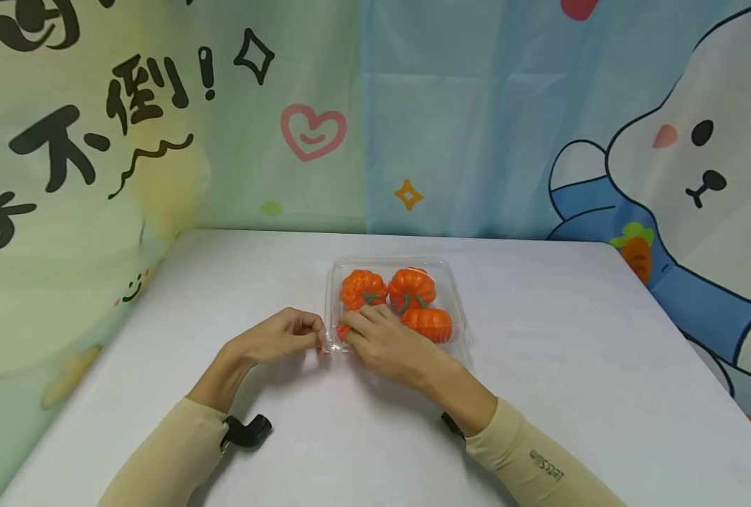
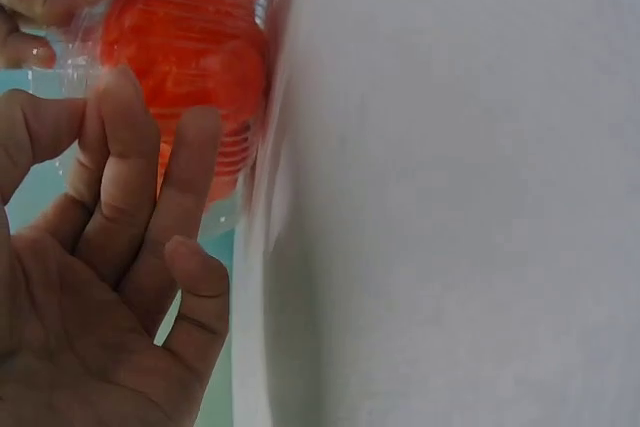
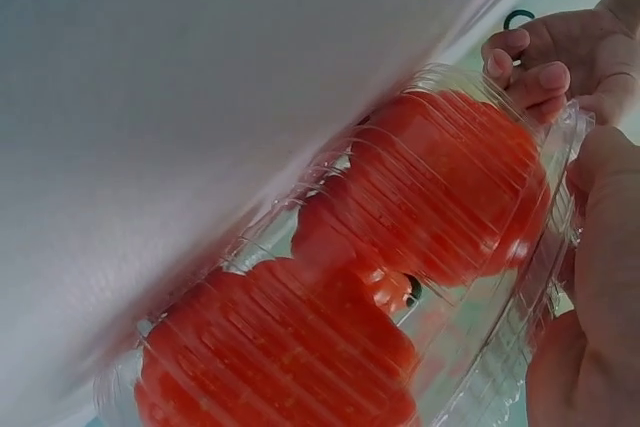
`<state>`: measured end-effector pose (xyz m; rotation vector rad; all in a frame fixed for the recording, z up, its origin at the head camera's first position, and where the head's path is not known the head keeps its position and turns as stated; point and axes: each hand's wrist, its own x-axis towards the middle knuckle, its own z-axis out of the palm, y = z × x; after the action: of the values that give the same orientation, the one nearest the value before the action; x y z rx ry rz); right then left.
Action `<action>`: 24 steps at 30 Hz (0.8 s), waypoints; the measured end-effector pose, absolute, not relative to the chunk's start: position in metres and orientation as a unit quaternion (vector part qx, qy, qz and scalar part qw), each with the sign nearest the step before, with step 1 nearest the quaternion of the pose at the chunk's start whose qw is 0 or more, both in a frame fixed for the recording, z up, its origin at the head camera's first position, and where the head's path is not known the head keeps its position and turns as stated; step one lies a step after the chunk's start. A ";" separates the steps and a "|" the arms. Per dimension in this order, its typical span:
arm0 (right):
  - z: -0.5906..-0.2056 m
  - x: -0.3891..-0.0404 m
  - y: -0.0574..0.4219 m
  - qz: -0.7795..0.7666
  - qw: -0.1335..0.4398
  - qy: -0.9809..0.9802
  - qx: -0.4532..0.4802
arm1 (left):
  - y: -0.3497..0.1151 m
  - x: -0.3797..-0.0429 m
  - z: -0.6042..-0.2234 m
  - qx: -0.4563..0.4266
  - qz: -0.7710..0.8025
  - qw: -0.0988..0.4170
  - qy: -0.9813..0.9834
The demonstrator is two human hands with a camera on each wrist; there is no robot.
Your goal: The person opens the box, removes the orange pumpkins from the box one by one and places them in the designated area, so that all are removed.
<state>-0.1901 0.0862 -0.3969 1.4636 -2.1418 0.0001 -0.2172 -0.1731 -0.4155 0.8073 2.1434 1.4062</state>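
Observation:
A clear plastic box [image 1: 443, 274] with ribbed walls sits on the table, holding several small orange toy pumpkins [image 1: 364, 287] with green stems. My left hand [image 1: 288, 332] is at the box's front left corner. In the left wrist view, its thumb and index finger pinch the rim [image 2: 78, 75] while the other fingers stay extended. Over the front left part of the box bends my right hand [image 1: 384, 341], hiding much of one pumpkin. Its fingers curl over the rim, with the thumb [image 3: 605, 207] along the edge in the right wrist view.
The box stands on a white table [image 1: 571, 352], near its far edge. Behind it hangs a printed cloth backdrop [image 1: 451, 120] with a cartoon animal at the right. Black wrist mounts [image 1: 248, 431] stick out by the sleeves.

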 end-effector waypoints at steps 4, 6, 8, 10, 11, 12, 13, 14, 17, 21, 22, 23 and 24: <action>-0.396 -0.192 0.087 0.019 0.273 -0.794 0.542 | -0.172 -0.217 -0.415 0.296 0.504 0.216 0.782; -0.395 -0.192 0.088 0.023 0.282 -0.794 0.539 | -0.171 -0.218 -0.415 0.297 0.500 0.217 0.784; -0.395 -0.192 0.089 0.017 0.292 -0.792 0.536 | -0.169 -0.218 -0.414 0.299 0.493 0.218 0.787; -0.395 -0.191 0.090 0.008 0.303 -0.792 0.530 | -0.168 -0.218 -0.413 0.299 0.484 0.220 0.792; -0.396 -0.191 0.090 0.002 0.306 -0.792 0.529 | -0.168 -0.218 -0.412 0.299 0.478 0.220 0.796; -0.396 -0.190 0.090 -0.004 0.308 -0.792 0.527 | -0.168 -0.218 -0.412 0.296 0.473 0.219 0.801; -0.396 -0.190 0.090 -0.006 0.311 -0.793 0.524 | -0.168 -0.218 -0.411 0.293 0.468 0.217 0.805; -0.396 -0.189 0.090 -0.005 0.313 -0.795 0.520 | -0.168 -0.218 -0.410 0.290 0.466 0.218 0.807; -0.395 -0.189 0.090 -0.005 0.317 -0.796 0.516 | -0.169 -0.218 -0.410 0.278 0.464 0.224 0.811; -0.393 -0.190 0.091 0.004 0.335 -0.790 0.513 | -0.168 -0.218 -0.410 0.266 0.470 0.236 0.808; -0.392 -0.190 0.092 0.004 0.341 -0.788 0.513 | -0.168 -0.218 -0.410 0.264 0.472 0.237 0.807; -0.391 -0.190 0.093 0.005 0.346 -0.786 0.513 | -0.168 -0.218 -0.410 0.263 0.473 0.237 0.807; -0.390 -0.190 0.094 0.004 0.349 -0.784 0.513 | -0.168 -0.218 -0.410 0.263 0.474 0.236 0.806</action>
<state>-0.1900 0.0940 -0.3903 1.3299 -2.0329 0.0113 -0.2184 -0.1677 -0.4104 0.7224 2.2112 1.3002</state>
